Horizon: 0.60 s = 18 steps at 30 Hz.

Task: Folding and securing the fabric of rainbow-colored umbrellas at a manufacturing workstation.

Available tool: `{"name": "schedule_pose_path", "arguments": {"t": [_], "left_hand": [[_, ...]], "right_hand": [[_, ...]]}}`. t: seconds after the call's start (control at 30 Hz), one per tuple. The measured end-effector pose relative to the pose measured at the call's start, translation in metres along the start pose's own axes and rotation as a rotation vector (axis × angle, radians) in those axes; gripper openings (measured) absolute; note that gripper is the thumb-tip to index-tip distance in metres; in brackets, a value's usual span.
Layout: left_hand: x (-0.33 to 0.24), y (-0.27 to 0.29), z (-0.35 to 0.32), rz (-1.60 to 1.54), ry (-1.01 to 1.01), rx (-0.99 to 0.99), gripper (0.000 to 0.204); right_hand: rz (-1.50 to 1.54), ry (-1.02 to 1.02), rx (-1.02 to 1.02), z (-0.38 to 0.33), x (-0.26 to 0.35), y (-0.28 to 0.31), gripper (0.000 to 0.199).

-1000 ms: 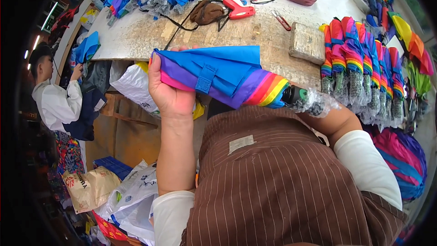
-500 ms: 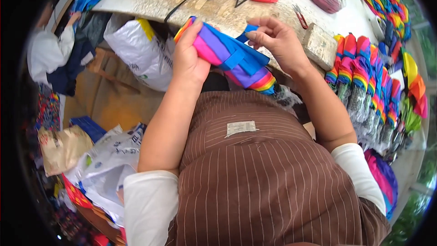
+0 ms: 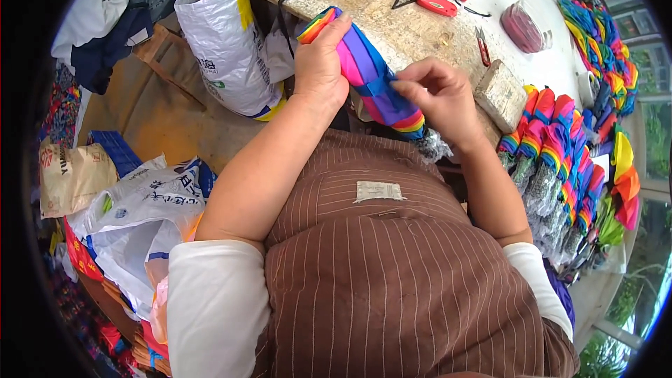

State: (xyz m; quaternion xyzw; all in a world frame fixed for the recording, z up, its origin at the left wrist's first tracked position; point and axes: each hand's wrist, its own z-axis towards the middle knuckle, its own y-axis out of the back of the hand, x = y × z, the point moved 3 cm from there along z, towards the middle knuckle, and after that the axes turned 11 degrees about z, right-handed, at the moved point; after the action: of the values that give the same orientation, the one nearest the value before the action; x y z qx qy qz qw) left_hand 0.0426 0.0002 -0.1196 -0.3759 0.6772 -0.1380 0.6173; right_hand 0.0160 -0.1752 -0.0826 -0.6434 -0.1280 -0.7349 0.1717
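Note:
A folded rainbow umbrella (image 3: 365, 70) slants across in front of my apron, just off the bench's near edge. Its upper end sits in my left hand (image 3: 323, 65), the fingers wrapped round the rolled cloth. Clear plastic wrap (image 3: 434, 145) covers the lower end. A blue strap (image 3: 378, 88) lies across the roll. My right hand (image 3: 444, 98) is closed at that strap, thumb and forefinger pressed together against the umbrella's right side. Its fingertips partly hide the strap's end.
On the bench (image 3: 336, 10) lie a red glue gun (image 3: 437, 1), small snips (image 3: 484, 49), a clear tub (image 3: 523, 28) and a worn block (image 3: 501, 95). Several folded umbrellas (image 3: 549, 122) stand at right. Bags (image 3: 227, 52) stand at left; another person's sleeve (image 3: 94, 10) shows.
My right hand has brought the loose strap end down onto the umbrella, and the raised flap now lies round the roll. The view has shifted, while my left hand keeps its hold.

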Motion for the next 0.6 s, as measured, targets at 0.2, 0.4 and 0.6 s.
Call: {"name": "schedule_pose_path", "arguments": {"t": [0.2, 0.4, 0.6], "left_hand": [[-0.005, -0.001, 0.001, -0.031, 0.008, -0.002, 0.018], [-0.042, -0.029, -0.018, -0.049, -0.049, 0.193, 0.018], [-0.064, -0.084, -0.062, 0.123, -0.11, 0.67, 0.042]], "right_hand": [[-0.577, 0.437, 0.28, -0.015, 0.01, -0.053, 0.016], [-0.428, 0.323, -0.044, -0.01, 0.089, 0.004, 0.05], [-0.007, -0.035, 0.536, 0.005, 0.069, -0.001, 0.06]]}}
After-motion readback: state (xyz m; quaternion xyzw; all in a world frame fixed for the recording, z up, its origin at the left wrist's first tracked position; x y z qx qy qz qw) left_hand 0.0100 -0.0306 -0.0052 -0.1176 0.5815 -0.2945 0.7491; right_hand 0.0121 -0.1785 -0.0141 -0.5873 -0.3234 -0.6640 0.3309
